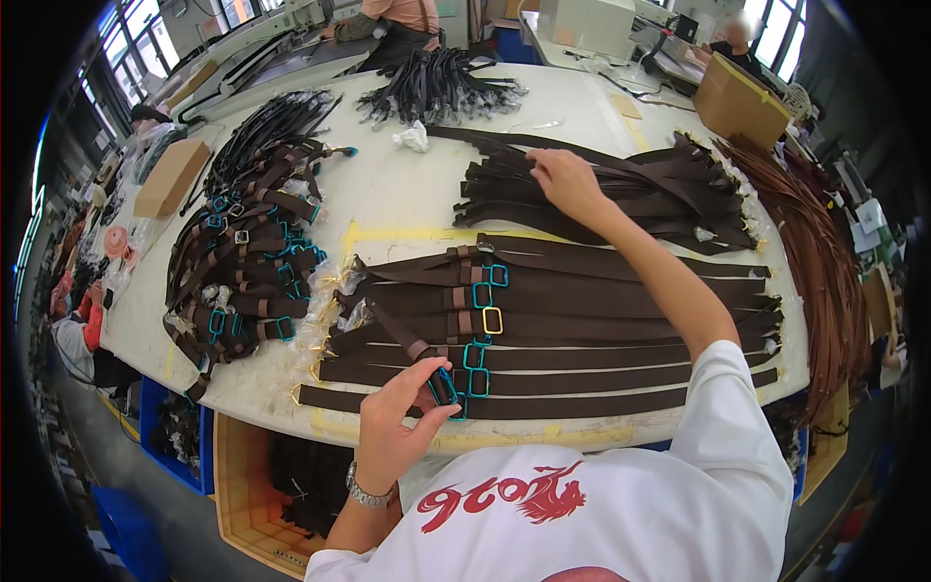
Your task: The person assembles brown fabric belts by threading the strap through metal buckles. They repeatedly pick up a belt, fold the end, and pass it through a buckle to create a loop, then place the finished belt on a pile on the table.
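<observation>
In a workshop, the white table carries a row of buckled brown straps. At its near side, the left hand has its thumb and fingers closed around a blue buckle; the held strap slants away, up and leftward. The right hand is well apart, farther out and to the right, nearer to the upper strap pile, whose long axis runs mostly left to right. Its fingers are bent; whether they grip anything, I cannot tell.
</observation>
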A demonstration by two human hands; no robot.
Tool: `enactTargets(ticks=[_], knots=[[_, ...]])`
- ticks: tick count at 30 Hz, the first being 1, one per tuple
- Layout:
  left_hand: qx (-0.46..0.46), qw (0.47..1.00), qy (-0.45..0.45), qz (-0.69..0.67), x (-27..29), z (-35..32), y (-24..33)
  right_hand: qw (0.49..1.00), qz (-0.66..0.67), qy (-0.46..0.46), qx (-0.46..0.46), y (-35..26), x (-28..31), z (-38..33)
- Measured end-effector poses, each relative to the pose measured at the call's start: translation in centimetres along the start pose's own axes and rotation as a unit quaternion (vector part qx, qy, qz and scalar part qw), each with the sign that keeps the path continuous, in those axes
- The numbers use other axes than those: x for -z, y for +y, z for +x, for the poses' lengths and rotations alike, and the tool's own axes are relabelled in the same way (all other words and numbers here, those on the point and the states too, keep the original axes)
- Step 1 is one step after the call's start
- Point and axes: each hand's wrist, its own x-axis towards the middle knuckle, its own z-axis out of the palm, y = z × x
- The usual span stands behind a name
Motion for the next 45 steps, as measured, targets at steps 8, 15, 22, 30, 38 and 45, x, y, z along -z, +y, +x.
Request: enactTargets(ticks=[8, 15, 22, 30, 38, 45], knots=[[0.0, 1.0, -0.006, -0.027, -1.4, -0.5, 0.9, 0.935, -0.139, -0.19, -0.267, 21.5, 0.0, 0.9], [0.027, 0.985, -0.134, -0.106, -0.7, 0.8, 0.9, 0.846, 0.433, -0.205, -0.234, 5.9, 10.5, 0.9], [0.213, 0.8, -0.277, -0.487, -5.3, 3.5, -0.1, 0.639, 0.501, -0.542, -0.216, -12.1, 19.8, -12.8], [0.312, 0.75, -0.294, -0.504, -8.9, 2.9, -0.8, 0.66, 0.447, -0.573, -0.191, -13.3, 20.4, -19.6], [0.305, 0.755, -0.285, -0.506, -9.1, 1.8, -0.5, 0.945, 0.104, -0.291, -0.111, -10.4, 12.9, -15.0], [0.284, 0.784, -0.311, -0.455, -9.6, 1.5, 0.1, 0.946, -0.127, -0.288, -0.08, -8.4, -1.4, -4.2]])
